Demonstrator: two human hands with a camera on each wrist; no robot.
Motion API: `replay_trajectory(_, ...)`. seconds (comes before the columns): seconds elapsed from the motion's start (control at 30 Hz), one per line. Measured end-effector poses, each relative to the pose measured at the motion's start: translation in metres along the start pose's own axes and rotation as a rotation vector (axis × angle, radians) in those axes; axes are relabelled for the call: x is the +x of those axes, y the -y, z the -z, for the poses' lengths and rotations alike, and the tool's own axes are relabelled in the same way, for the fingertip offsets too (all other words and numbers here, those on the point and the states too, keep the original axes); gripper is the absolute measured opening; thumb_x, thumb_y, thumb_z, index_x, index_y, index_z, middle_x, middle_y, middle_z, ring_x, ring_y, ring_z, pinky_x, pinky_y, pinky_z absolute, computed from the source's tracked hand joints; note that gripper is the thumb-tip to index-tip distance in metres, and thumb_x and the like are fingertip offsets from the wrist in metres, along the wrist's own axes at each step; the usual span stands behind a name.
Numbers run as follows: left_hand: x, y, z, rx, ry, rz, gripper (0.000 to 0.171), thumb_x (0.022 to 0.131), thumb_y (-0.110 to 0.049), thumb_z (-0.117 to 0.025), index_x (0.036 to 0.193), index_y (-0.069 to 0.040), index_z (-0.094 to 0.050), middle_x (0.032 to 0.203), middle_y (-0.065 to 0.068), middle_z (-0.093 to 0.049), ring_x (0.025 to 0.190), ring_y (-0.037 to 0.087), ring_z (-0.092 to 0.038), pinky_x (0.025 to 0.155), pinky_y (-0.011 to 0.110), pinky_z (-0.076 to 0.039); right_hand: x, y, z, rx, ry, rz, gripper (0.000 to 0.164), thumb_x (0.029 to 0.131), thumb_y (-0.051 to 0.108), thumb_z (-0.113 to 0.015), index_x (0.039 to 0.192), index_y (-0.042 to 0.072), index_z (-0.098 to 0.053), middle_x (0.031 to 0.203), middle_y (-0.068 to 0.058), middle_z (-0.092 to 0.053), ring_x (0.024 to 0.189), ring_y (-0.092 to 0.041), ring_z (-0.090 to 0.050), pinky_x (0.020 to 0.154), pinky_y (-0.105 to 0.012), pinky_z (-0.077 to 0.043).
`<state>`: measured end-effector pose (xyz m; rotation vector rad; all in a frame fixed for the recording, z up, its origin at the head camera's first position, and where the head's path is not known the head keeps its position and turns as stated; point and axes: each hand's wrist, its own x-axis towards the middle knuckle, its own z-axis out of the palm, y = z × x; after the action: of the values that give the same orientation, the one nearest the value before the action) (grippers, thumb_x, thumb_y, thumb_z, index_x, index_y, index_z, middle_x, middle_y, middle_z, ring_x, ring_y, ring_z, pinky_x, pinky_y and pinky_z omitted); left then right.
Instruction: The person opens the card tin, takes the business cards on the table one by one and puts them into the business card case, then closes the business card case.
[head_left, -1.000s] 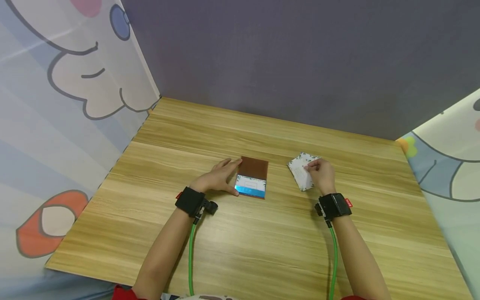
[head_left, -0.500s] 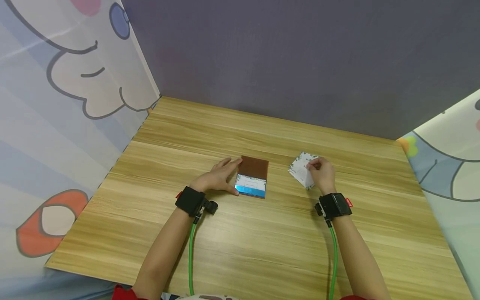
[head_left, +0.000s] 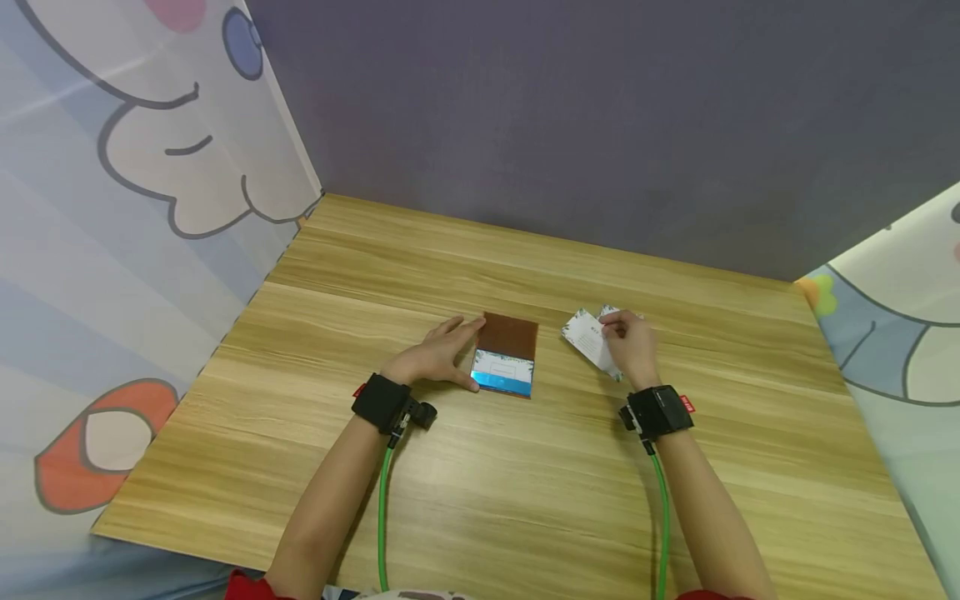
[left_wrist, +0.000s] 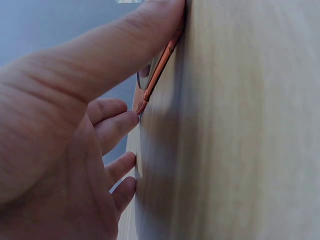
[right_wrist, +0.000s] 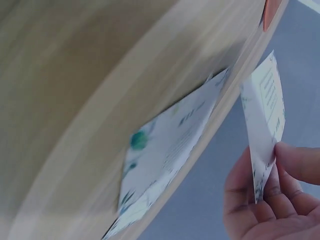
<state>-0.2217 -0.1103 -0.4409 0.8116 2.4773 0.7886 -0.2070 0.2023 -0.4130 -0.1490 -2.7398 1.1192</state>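
Observation:
My right hand [head_left: 636, 350] pinches a white card [right_wrist: 267, 95] with a leafy print and small text between thumb and fingers, raised off the table in the right wrist view. Below it lie more leaf-printed cards [right_wrist: 172, 140], partly covered by the hand in the head view. My left hand [head_left: 429, 354] rests at the left side of a flat brown holder [head_left: 507, 335], thumb near its lower corner and fingers near the upper one, all fairly straight. Across the holder's lower half are a leaf-printed white panel [head_left: 504, 365] and a shiny blue strip [head_left: 501, 383].
A wood-grain table [head_left: 495, 492] carries everything. Behind it stands a dark grey panel [head_left: 555, 125], with cartoon-printed cloth [head_left: 135, 275] on the left and right. A green cable [head_left: 382, 517] runs from each wrist camera.
My right hand has drawn one card off the others and moved it slightly left, uncovering part of those beneath. The left hand and the holder have stayed in place.

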Motion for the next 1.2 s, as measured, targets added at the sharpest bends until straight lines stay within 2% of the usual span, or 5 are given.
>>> replay_trajectory(0.47,-0.001,-0.002,0.0,0.001,-0.001,0.003,0.108,0.07,-0.042,-0.077,0.149,-0.015,-0.008,0.154,0.005,-0.012,0.142,0.028,0.004,0.112,0.056,-0.005,-0.004,0.027,-0.025,0.037,0.099,0.15,0.015,0.089,-0.002,-0.051,0.098,-0.002,-0.063,0.088,-0.02,-0.062,0.08,-0.029,-0.058,0.066,-0.03,-0.043)
replay_trajectory(0.87,0.0,-0.002,0.0,0.006,-0.001,0.016,0.109,0.069,-0.043,-0.076,0.149,-0.017,-0.007,0.154,0.005,-0.012,0.142,0.028,0.004,0.111,0.056,-0.005,-0.006,0.049,-0.047,0.081,0.192,0.188,0.018,0.087,-0.006,-0.05,0.101,-0.004,-0.062,0.093,-0.021,-0.062,0.086,-0.031,-0.059,0.075,-0.039,-0.048)
replay_trajectory(1.2,0.001,-0.001,0.0,0.013,-0.009,0.034,0.11,0.068,-0.044,-0.077,0.149,-0.018,-0.007,0.154,0.005,-0.012,0.142,0.028,0.003,0.112,0.054,-0.006,-0.007,0.064,-0.065,0.123,0.247,0.249,0.018,0.086,-0.007,-0.051,0.099,-0.003,-0.063,0.09,-0.019,-0.063,0.084,-0.029,-0.059,0.075,-0.038,-0.047)
